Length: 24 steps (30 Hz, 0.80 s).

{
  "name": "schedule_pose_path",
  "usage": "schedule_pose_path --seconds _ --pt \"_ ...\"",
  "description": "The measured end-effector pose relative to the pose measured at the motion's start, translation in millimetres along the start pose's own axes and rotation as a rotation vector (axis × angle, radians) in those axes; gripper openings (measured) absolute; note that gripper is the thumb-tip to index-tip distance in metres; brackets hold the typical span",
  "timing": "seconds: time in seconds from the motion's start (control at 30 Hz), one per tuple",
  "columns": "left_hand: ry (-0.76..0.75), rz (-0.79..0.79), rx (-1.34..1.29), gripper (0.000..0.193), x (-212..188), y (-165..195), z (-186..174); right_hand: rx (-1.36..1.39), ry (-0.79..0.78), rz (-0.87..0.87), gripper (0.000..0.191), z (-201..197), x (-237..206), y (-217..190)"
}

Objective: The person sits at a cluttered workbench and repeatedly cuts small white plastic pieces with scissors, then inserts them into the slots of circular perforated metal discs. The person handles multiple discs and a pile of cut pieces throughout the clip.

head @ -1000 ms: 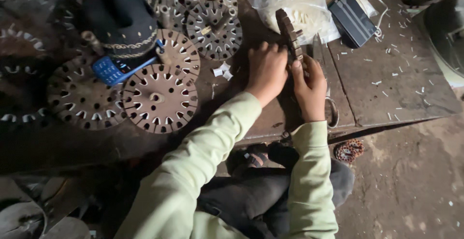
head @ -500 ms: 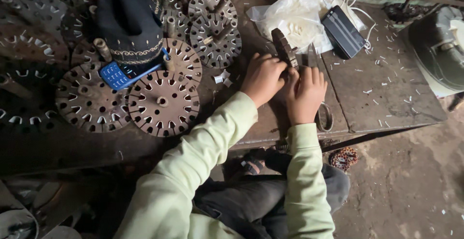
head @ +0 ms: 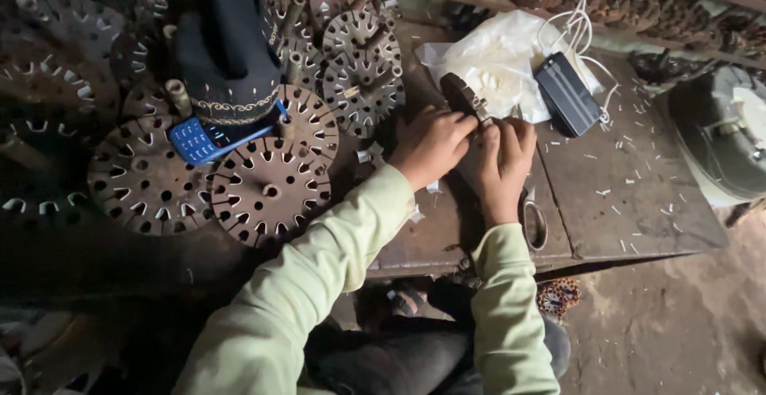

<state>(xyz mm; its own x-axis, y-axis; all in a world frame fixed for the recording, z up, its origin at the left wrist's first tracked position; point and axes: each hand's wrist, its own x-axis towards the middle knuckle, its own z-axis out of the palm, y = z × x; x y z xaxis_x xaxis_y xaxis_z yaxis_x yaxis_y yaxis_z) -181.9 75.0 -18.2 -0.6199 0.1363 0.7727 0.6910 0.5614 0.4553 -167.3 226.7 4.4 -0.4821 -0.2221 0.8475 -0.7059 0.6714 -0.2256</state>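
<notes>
My left hand grips the lower part of a dark slotted metal core that stands on edge on the workbench. My right hand sits beside it, fingertips pinched at the core's rim near small white strips. Both arms wear pale green sleeves. The part of the core under my fingers is hidden.
Several rusty slotted round discs cover the left of the wooden bench. A dark cap and blue keypad phone lie on them. A white plastic bag, a black box with white cable, scissors and a grey-green housing lie right.
The view has shifted, so the bench sits lower and more to the right in frame. Both hands stay on the core, with the fingers closer together at its rim.
</notes>
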Motion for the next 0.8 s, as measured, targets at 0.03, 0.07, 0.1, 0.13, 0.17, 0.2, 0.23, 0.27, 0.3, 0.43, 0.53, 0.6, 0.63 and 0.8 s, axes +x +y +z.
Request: schedule_pose_path --seconds 0.03,0.07,0.1,0.13,0.17,0.2,0.23,0.27,0.3,0.43,0.53,0.6,0.63,0.8 --pt "0.012 -0.007 -0.024 0.022 1 -1 1 0.066 -0.024 -0.005 0.017 0 0 1" --pt "0.016 -0.017 -0.049 0.024 1 -1 1 0.133 -0.048 -0.001 0.02 -1 -1 -1" --pt "0.012 -0.015 -0.064 0.023 0 -1 1 0.127 -0.066 0.043 0.019 -2 -3 -2" --pt "0.011 -0.006 -0.076 0.023 0 -2 2 0.122 -0.078 0.083 0.018 -2 -3 -3" --pt "0.011 0.003 -0.089 0.023 -1 -3 2 0.118 -0.091 0.121 0.018 -1 -3 -5" --pt "0.031 0.021 -0.092 0.023 -2 -3 2 0.094 -0.106 0.16 0.019 -2 -4 -7" --pt "0.054 0.04 -0.098 0.024 -4 -3 1 0.069 -0.122 0.197 0.02 -2 -5 -9" --pt "0.079 0.06 -0.103 0.025 -5 -3 1 0.044 -0.139 0.232 0.02 -2 -5 -11" --pt "0.063 0.045 -0.102 0.024 -6 -3 0 0.022 -0.143 0.223 0.018 -2 -5 -12" --pt "0.064 0.023 -0.112 0.022 -9 0 -6 -0.031 -0.125 0.152 0.013 -1 -7 -12" --pt "0.026 -0.061 -0.096 0.017 -10 0 -18 -0.011 -0.078 0.174 0.013 -2 -7 -4" --pt "-0.055 -0.169 -0.068 0.017 -12 0 -28 0.08 -0.056 0.204 0.015 0 -10 1" --pt "-0.105 -0.223 -0.057 0.018 -14 1 -33 0.152 -0.044 0.205 0.016 -1 -11 5" --pt "-0.252 -0.282 -0.051 0.012 -19 8 -48 0.496 -0.044 0.442 0.022 -2 -17 21"
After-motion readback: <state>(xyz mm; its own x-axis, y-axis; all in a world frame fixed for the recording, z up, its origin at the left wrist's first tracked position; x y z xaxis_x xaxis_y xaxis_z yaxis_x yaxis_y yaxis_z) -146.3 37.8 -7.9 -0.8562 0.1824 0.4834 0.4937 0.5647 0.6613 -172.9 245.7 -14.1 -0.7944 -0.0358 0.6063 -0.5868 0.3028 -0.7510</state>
